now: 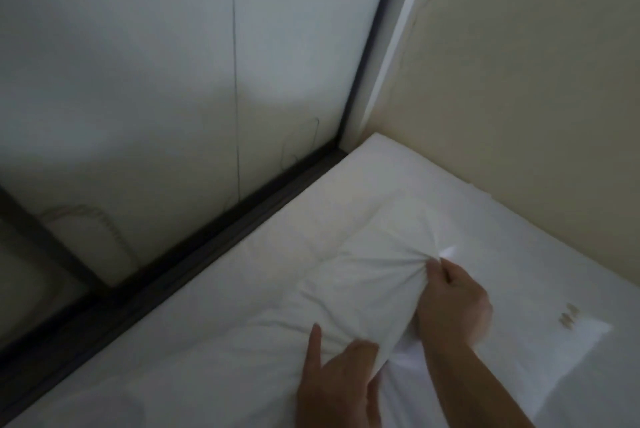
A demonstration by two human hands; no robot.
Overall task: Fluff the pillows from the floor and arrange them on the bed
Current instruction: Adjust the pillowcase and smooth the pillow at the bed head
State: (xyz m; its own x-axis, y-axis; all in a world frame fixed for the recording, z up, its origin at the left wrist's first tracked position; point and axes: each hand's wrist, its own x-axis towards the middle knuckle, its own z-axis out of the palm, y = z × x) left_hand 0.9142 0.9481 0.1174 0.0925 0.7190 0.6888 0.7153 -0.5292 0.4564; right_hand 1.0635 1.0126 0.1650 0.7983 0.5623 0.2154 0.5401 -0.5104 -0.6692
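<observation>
A white pillow [349,254] lies on the white bed [540,254], near the corner where the headboard panel meets the beige wall. My right hand [453,303] pinches a bunch of the pillowcase fabric at the pillow's right end. My left hand [332,379] grips the pillow's near edge, with the forefinger stretched out over the cloth. A second white pillow [568,344] with a small printed mark lies flat to the right, partly under my right forearm.
A pale padded headboard panel [156,64] with a dark frame strip [207,240] runs along the bed's left side. The beige wall [536,64] bounds the far right. Another rounded white shape [86,407] shows at the bottom left.
</observation>
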